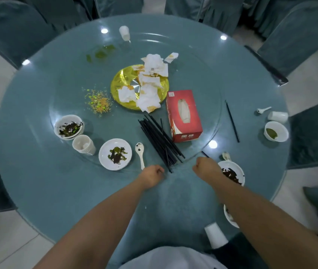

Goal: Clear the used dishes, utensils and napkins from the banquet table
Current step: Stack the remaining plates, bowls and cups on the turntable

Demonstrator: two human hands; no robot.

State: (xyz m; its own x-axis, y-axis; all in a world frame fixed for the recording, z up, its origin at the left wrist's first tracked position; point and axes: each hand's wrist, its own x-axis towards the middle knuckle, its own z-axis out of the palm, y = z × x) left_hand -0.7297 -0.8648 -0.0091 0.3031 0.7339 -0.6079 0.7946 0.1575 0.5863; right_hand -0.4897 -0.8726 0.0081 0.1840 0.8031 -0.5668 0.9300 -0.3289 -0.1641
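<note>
Chopsticks (161, 141), slim, black, bundled

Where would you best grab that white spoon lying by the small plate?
Probably by its handle. The white spoon lies flat, soiled bowl pointing away, slim handle running back toward the left hand. Pinching the handle's near end from above avoids the food residue and the small plate beside it.

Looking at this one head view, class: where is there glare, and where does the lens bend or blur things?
Head view: bright lamp reflections dot the glass table, one beside the tissue box; the wide lens curves the table's rim and stretches both forearms; the chairs at the edges look soft.
</note>
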